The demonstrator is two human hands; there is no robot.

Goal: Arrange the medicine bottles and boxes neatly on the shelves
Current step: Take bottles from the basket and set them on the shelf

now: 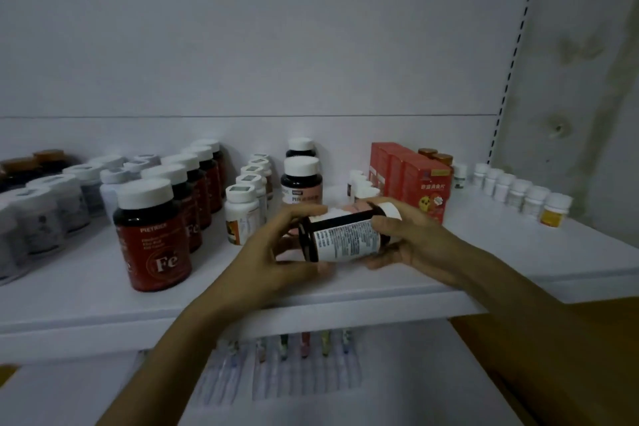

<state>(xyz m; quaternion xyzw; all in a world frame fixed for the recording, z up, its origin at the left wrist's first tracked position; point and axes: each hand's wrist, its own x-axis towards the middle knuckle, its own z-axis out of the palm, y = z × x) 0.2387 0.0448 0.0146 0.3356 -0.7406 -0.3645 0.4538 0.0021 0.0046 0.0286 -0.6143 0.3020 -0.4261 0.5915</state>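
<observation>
As two hands point(276, 247) point(416, 239) grip it, one bottle point(345, 235) lies sideways.

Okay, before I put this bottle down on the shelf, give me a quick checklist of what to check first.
1. Grip: left hand and right hand both hold the dark bottle: ok.
2. Bottle upright: it lies sideways, white cap pointing right: not ok.
3. Cap tight: cap is on, tightness unseen: cannot tell.
4. Matching row found: pink-label bottles stand just behind the hands: ok.
5. Free spot in front of that row: the hands hide it: cannot tell.
6. Shelf front edge below the bottle is bare: ok.
</observation>
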